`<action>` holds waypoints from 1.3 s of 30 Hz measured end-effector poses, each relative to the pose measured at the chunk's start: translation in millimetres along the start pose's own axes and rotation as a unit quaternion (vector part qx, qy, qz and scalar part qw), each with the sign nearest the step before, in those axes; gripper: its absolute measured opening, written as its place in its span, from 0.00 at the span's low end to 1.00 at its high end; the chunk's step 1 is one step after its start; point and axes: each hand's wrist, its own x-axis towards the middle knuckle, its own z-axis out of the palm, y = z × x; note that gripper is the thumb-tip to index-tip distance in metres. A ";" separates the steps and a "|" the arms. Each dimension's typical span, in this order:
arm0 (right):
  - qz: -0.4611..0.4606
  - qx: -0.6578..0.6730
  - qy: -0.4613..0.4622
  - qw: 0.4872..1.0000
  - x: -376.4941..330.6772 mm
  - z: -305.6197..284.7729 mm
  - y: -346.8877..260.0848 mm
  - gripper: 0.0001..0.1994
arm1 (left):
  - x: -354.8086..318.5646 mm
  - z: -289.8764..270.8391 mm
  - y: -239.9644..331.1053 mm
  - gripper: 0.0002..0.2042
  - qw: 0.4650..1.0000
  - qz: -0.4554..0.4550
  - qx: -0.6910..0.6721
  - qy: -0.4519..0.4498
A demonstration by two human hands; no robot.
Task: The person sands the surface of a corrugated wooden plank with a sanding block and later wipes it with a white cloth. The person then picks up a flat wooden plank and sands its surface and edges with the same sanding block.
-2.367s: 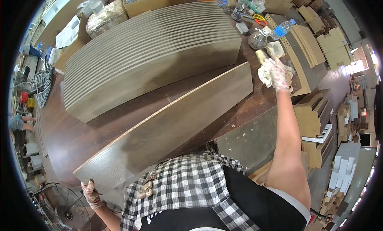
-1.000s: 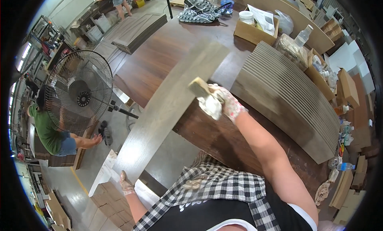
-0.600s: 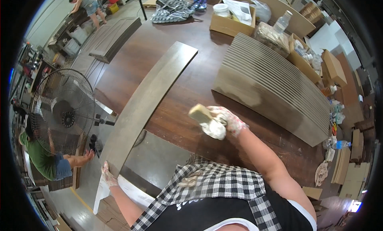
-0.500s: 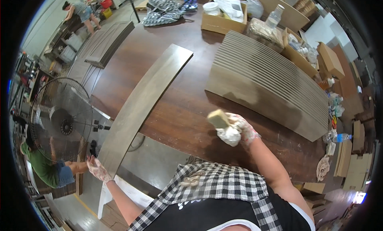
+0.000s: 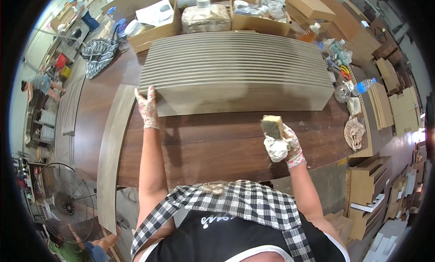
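A stack of long grey-brown boards (image 5: pixel 240 96), its upper side a row of parallel ridges, lies across the brown table. My left hand (image 5: pixel 148 109), in a patterned glove, is at the stack's left front corner with fingers spread; it looks to be touching the boards. My right hand (image 5: pixel 293 146), gloved the same way, is closed on a sanding block (image 5: pixel 273 127) with a yellowish side and a dark face. A crumpled white cloth (image 5: pixel 276 149) is bunched in that same hand. Both hang above the table in front of the stack.
A single long board (image 5: pixel 111 158) lies at the left, overhanging the table's near edge. Open cartons (image 5: pixel 258 22) and a wrapped bundle (image 5: pixel 206 19) stand behind the stack. Bottles (image 5: pixel 364 85) and a crumpled rag (image 5: pixel 354 133) lie right. A fan (image 5: pixel 63 203) and people are at left.
My view has turned toward the board stack. My left hand has gone from the single board's near end to the stack's left corner. My right hand still holds the block and cloth.
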 end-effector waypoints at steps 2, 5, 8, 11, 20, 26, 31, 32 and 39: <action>-0.026 0.020 0.022 0.999 -19.5 -9.9 1.6 0.25 | 19.5 -20.3 -27.6 0.36 0.994 -0.029 -0.104 -0.024; -0.031 0.078 -0.029 0.996 -40.7 -24.5 0.1 0.34 | -16.5 -33.4 -21.9 0.28 0.996 -0.032 -0.068 -0.049; -0.028 0.084 -0.027 0.996 -37.0 -12.6 -5.5 0.36 | -24.1 -64.7 -52.5 0.24 0.975 -0.103 -0.185 -0.063; -0.012 0.060 -0.099 0.993 -7.9 -22.5 -21.7 0.35 | -3.7 -75.8 -82.3 0.23 0.940 0.171 0.266 -0.124; -0.038 0.115 -0.076 0.990 13.9 -17.8 -13.6 0.31 | -48.8 -38.1 -17.3 0.20 0.961 -0.139 -0.239 0.023; -0.024 0.130 -0.046 0.990 -42.5 5.7 -11.7 0.33 | -93.9 -78.1 -44.8 0.19 0.860 -0.163 -0.481 -0.052; 0.024 0.182 -0.095 0.978 -43.4 0.8 -21.4 0.35 | -100.2 -111.9 -58.1 0.19 0.894 -0.197 -0.386 -0.115; 0.032 0.200 -0.117 0.972 -37.0 -1.1 -22.2 0.32 | -111.4 -101.3 -48.8 0.19 0.896 -0.261 -0.359 -0.033; -0.075 -0.147 0.083 0.983 -23.0 26.3 -15.4 0.25 | -158.4 -123.4 -45.2 0.22 0.925 -0.309 -0.196 -0.099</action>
